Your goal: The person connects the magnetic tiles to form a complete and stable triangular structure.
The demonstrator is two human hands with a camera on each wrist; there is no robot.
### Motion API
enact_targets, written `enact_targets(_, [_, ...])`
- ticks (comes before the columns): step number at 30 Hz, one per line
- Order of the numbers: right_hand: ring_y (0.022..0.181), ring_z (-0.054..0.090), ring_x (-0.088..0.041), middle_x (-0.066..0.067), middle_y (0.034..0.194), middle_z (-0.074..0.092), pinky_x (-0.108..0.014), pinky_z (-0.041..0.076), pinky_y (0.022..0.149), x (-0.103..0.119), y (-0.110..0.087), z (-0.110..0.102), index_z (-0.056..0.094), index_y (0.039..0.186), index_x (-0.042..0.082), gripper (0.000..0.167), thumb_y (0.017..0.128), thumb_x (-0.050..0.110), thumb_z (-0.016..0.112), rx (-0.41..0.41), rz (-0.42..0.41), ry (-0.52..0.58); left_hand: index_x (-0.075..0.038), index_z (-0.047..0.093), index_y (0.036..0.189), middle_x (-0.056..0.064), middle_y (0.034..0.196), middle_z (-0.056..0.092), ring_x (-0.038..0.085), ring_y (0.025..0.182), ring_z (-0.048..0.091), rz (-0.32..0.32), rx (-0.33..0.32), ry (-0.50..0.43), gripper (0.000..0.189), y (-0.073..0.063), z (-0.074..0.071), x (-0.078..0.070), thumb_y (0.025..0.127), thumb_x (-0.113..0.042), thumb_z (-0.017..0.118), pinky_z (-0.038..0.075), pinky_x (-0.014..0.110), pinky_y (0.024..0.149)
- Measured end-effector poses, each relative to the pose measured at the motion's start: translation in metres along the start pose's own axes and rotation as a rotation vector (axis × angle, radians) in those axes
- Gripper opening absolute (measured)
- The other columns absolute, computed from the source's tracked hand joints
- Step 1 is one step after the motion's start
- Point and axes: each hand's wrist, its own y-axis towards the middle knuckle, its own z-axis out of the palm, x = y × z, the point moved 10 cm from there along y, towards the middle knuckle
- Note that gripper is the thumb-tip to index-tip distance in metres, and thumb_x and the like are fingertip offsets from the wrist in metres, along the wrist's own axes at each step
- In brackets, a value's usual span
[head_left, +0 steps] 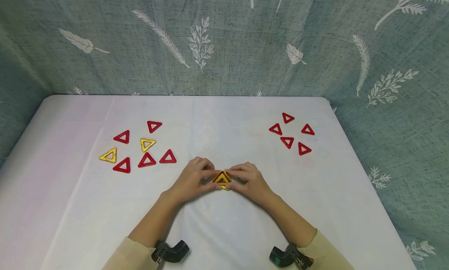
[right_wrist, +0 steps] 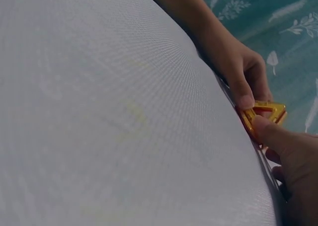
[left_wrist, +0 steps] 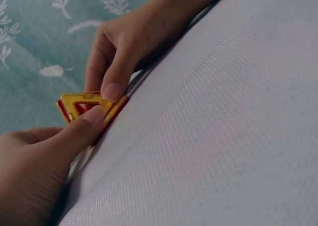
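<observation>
Both hands meet at a small stack of yellow and red triangular frame tiles [head_left: 222, 183] near the middle of the table. My left hand [head_left: 194, 176] pinches its left side between thumb and fingers; my right hand [head_left: 253, 183] does the same on the right. In the left wrist view a yellow triangle tile [left_wrist: 74, 97] faces the camera, with red edges showing behind and below it. Each thumb presses a lower corner of that tile. From the right wrist view, the joined tiles [right_wrist: 278, 106] stand tilted up at the table surface, partly hidden by fingers.
Left of the hands lie several red triangle tiles [head_left: 149, 126] and two yellow ones, including a yellow triangle tile [head_left: 142, 145]. Another loose group of red triangle tiles [head_left: 284, 118] is at the back right. A leaf-patterned green cloth [head_left: 238, 59] hangs behind the white table [head_left: 224, 126].
</observation>
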Motion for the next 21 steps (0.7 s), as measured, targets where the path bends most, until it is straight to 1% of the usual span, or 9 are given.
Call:
enact_targets(3, [0.088, 0.057, -0.02, -0.006, 0.098, 0.067, -0.034, 0.043, 0.078, -0.001, -0.002, 0.002, 0.069, 0.11, 0.002, 0.055, 0.062, 0.023, 0.087, 0.041, 0.02, -0.034, -0.014, 0.074, 0.105, -0.002, 0.096, 0.056, 0.015, 0.095, 0.048, -0.015, 0.009, -0.019, 0.043, -0.001, 0.001, 0.001, 0.07, -0.038, 0.082, 0.042, 0.034, 0.083])
enact_targets(7, [0.092, 0.055, -0.019, -0.005, 0.101, 0.063, -0.035, 0.041, 0.08, -0.003, -0.003, 0.008, 0.062, 0.122, 0.002, 0.073, 0.061, 0.034, 0.087, 0.14, 0.05, -0.097, -0.014, 0.075, 0.102, -0.002, 0.095, 0.056, 0.015, 0.094, 0.049, -0.011, 0.002, -0.018, 0.039, -0.001, 0.0, 0.001, 0.071, -0.036, 0.082, 0.042, 0.033, 0.083])
enact_targets(8, [0.092, 0.055, -0.019, -0.005, 0.101, 0.061, -0.035, 0.04, 0.08, -0.003, -0.003, 0.01, 0.061, 0.124, 0.002, 0.074, 0.062, 0.035, 0.086, 0.158, 0.055, -0.106, -0.014, 0.075, 0.101, -0.002, 0.095, 0.056, 0.015, 0.093, 0.049, -0.01, -0.006, -0.011, 0.038, -0.001, -0.001, 0.001, 0.071, -0.035, 0.082, 0.042, 0.033, 0.082])
enact_targets(10, [0.092, 0.054, -0.019, -0.005, 0.1, 0.06, -0.037, 0.04, 0.081, -0.004, -0.003, 0.01, 0.061, 0.123, 0.003, 0.071, 0.064, 0.035, 0.085, 0.175, 0.065, -0.109, -0.013, 0.075, 0.099, -0.002, 0.093, 0.057, 0.016, 0.091, 0.049, -0.018, -0.027, 0.002, 0.037, -0.001, -0.003, 0.002, 0.07, -0.034, 0.083, 0.042, 0.033, 0.081])
enact_targets(14, [0.091, 0.055, -0.018, -0.003, 0.098, 0.062, -0.038, 0.038, 0.082, -0.008, -0.002, 0.007, 0.065, 0.117, 0.006, 0.062, 0.064, 0.031, 0.086, 0.154, 0.09, -0.092, -0.014, 0.076, 0.095, -0.002, 0.09, 0.057, 0.017, 0.088, 0.049, -0.063, -0.062, 0.014, 0.035, -0.002, -0.008, 0.007, 0.067, -0.033, 0.084, 0.042, 0.033, 0.079])
enact_targets(17, [0.09, 0.055, -0.017, -0.001, 0.096, 0.062, -0.038, 0.037, 0.083, -0.01, -0.002, 0.006, 0.067, 0.113, 0.008, 0.058, 0.063, 0.032, 0.086, 0.128, 0.099, -0.112, -0.015, 0.076, 0.091, -0.002, 0.088, 0.057, 0.017, 0.086, 0.05, -0.089, -0.079, 0.024, 0.031, -0.003, -0.009, 0.009, 0.067, -0.032, 0.085, 0.042, 0.033, 0.079])
enact_targets(21, [0.088, 0.056, -0.017, -0.002, 0.094, 0.063, -0.038, 0.038, 0.081, -0.008, -0.001, 0.005, 0.067, 0.109, 0.008, 0.058, 0.062, 0.036, 0.086, 0.088, 0.101, -0.166, -0.016, 0.076, 0.087, -0.002, 0.085, 0.056, 0.017, 0.084, 0.05, -0.088, -0.106, 0.041, 0.027, -0.004, -0.011, 0.009, 0.067, -0.031, 0.085, 0.042, 0.036, 0.082])
